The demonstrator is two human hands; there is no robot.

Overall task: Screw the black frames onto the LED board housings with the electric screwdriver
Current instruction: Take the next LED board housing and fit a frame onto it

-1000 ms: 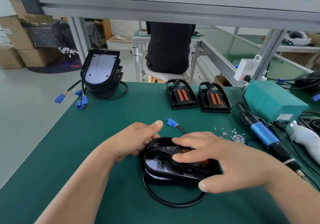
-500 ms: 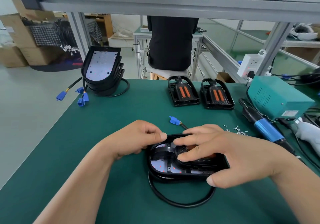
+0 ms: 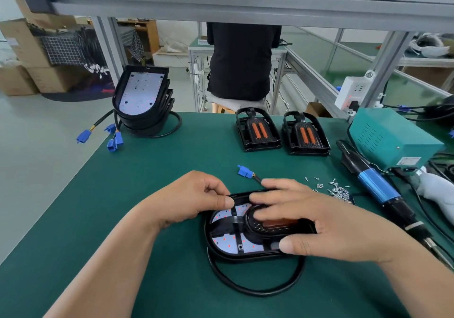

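- Where the green bench mat [image 3: 122, 219] reaches its far left corner, a leaning stack of black housings with white LED boards [image 3: 141, 101] stands, with blue plug connectors [image 3: 114, 143] trailing beside it.
- Near centre, the left hand [image 3: 189, 199] pinches the far left rim of the black oval LED board housing [image 3: 228, 246] between thumb and curled forefinger; the housing lies flat on the mat.
- The black plastic frame [image 3: 235, 220] sits inside that housing, over its white board, and a black cable [image 3: 245, 289] loops out on the near side.
- Two spare black frames with orange inserts [image 3: 258, 131] lie side by side at the far edge.
- The right hand [image 3: 319, 226] presses straight fingers down on the frame's raised middle, its thumb against the near rim.
- Small silver screws [image 3: 336, 191] are scattered just beyond that hand.
- The blue-bodied electric screwdriver [image 3: 378, 187] lies untouched on the mat at the right, beside a teal metal box [image 3: 390, 138].
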